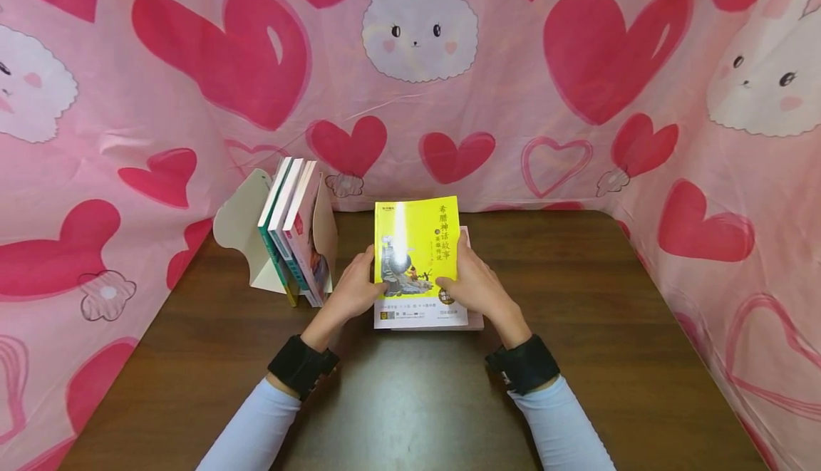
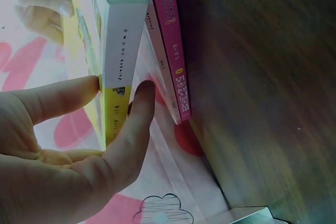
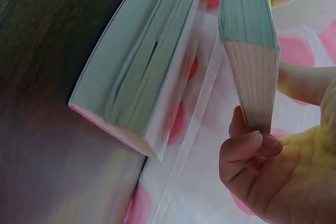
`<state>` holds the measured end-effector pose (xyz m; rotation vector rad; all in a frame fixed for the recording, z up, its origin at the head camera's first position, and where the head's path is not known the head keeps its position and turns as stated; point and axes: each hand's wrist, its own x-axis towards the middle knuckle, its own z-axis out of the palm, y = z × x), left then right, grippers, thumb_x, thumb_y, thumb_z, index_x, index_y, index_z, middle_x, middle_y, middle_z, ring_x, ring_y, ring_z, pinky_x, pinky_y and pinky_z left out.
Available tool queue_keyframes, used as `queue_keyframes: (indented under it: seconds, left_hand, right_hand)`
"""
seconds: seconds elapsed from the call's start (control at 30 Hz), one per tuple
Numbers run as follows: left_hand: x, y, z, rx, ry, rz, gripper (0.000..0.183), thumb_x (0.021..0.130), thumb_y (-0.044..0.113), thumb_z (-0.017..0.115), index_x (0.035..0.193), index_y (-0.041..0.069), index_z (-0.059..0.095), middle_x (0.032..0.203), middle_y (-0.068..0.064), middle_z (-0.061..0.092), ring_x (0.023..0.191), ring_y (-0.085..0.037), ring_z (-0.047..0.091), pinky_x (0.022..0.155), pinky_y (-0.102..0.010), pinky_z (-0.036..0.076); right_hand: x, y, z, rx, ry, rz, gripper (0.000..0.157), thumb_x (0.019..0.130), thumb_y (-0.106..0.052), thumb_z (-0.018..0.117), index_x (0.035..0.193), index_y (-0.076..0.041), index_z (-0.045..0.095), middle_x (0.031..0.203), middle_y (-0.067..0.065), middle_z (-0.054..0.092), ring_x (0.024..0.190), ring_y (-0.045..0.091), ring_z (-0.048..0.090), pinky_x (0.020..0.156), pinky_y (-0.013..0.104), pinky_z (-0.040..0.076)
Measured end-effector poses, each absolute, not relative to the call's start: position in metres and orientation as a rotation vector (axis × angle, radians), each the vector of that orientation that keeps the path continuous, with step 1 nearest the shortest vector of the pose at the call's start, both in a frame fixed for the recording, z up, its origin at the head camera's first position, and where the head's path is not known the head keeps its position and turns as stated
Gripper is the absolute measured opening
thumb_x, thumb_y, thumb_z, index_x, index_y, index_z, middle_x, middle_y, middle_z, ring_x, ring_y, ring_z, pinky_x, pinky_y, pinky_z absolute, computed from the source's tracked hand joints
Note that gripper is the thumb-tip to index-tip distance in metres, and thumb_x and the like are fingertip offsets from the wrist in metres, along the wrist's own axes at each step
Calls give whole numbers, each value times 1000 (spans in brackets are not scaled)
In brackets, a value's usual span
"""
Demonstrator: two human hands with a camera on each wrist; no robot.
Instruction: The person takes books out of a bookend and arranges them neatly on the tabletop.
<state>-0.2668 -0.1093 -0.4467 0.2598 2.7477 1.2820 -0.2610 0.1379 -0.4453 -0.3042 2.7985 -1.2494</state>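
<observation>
A yellow-and-white paperback book [image 1: 417, 264] is held between my two hands, its illustrated front cover facing up. My left hand [image 1: 351, 284] grips its left edge, with the thumb on the cover and fingers curled beneath the spine [image 2: 116, 93]. On the opposite side my right hand [image 1: 477, 282] pinches the page edge [image 3: 254, 82], thumb on top and fingertips underneath. Below it a book with a pink spine [image 2: 170, 45] lies on the table, mostly covered in the head view. A gap shows between the two books in both wrist views.
To the left, a cream bookend [image 1: 246, 221] holds several upright books [image 1: 291, 232] leaning together. The brown wooden table [image 1: 577, 314] extends to both sides. A pink curtain [image 1: 410, 107] with hearts and rabbits hangs along the back and both sides.
</observation>
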Motion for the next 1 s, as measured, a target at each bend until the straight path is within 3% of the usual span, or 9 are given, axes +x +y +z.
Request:
queue_keyframes:
  seconds: [0.3, 0.4, 0.67, 1.0]
  left_hand:
    - [-273, -105, -453, 273, 2738, 1249, 82, 92, 2, 74, 161, -7, 29, 157, -28, 45, 145, -43, 43, 118, -59, 35]
    - [-274, -103, -454, 277, 2731, 1244, 82, 93, 2, 73, 161, -7, 29, 157, -28, 44, 145, -43, 42, 117, -59, 36]
    - [-278, -98, -457, 287, 2732, 1227, 78, 93, 2, 73, 160, -4, 32, 147, -26, 56, 126, -38, 57, 106, -54, 47]
    - [-279, -92, -460, 280, 2724, 1170, 70, 94, 4, 72, 156, -3, 40, 137, -23, 62, 110, -34, 60, 96, -50, 51]
  right_hand:
    - [-263, 141, -448, -259, 2802, -1253, 103, 91, -18, 83, 166, -6, 13, 120, 7, 60, 98, 23, 64, 78, 39, 53]
    - [-264, 143, -449, -246, 2810, -1233, 98, 92, -19, 83, 164, -5, 18, 117, 6, 61, 97, 23, 64, 81, 40, 53]
    - [-268, 145, -450, -201, 2818, -1194, 92, 92, -19, 84, 161, -5, 25, 114, 6, 63, 96, 23, 65, 83, 40, 54]
    - [-270, 148, -449, -159, 2788, -1153, 85, 93, -16, 82, 157, -2, 28, 114, 10, 63, 99, 28, 62, 86, 42, 51]
